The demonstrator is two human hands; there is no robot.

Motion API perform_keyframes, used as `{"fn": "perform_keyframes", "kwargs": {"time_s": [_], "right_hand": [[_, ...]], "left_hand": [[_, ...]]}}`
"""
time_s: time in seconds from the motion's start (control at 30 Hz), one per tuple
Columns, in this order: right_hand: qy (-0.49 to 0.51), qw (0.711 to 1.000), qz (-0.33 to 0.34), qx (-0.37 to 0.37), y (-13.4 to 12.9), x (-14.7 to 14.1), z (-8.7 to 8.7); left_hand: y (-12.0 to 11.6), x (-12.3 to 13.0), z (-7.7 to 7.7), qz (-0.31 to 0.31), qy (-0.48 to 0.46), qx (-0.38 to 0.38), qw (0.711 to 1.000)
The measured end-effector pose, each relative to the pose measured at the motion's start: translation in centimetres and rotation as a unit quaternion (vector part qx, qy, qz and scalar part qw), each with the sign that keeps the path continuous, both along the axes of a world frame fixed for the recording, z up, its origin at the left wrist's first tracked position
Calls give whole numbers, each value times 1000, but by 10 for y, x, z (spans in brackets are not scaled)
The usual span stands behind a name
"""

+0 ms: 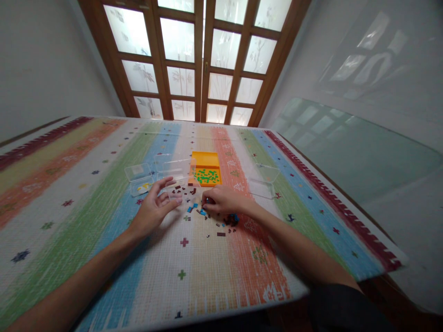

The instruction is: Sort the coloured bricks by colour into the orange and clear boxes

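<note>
Pieces [202, 212] in blue and brown lie loose on the table [159, 276], between and near the hands. The left hand [155, 205] is open, fingers apart; the right hand [221, 201] curls inward, whether gripping one cannot be told. Beyond, an orange box [205, 158] holds green bits [207, 175].

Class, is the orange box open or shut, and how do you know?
Open: its orange lid lies back on the far side, leaving the green pieces inside in plain view.
</note>
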State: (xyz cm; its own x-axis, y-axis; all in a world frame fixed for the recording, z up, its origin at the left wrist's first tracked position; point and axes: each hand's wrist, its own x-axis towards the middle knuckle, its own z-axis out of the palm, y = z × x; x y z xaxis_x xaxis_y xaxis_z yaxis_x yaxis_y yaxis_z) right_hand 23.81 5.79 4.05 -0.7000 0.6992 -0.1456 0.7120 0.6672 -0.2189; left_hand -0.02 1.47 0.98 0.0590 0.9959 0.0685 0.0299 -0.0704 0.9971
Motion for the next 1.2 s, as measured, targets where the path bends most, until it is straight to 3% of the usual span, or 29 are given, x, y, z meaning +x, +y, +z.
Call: {"fn": "perform_keyframes", "kwargs": {"time_s": [0.3, 0.5, 0.9, 1.2], "right_hand": [[-13, 1000, 3, -27, 0, 0, 4], [-2, 998, 49, -37, 0, 1, 2], [-72, 996, 50, 21, -5, -4, -3], [125, 991, 38, -16, 3, 28, 30]], "left_hand": [[0, 0, -1, -11, 7, 3, 1000], [-1, 0, -1, -16, 10, -1, 1000], [-2, 1, -1, -14, 20, 3, 1000], [-6, 6, -1, -28, 6, -5, 1000]]}}
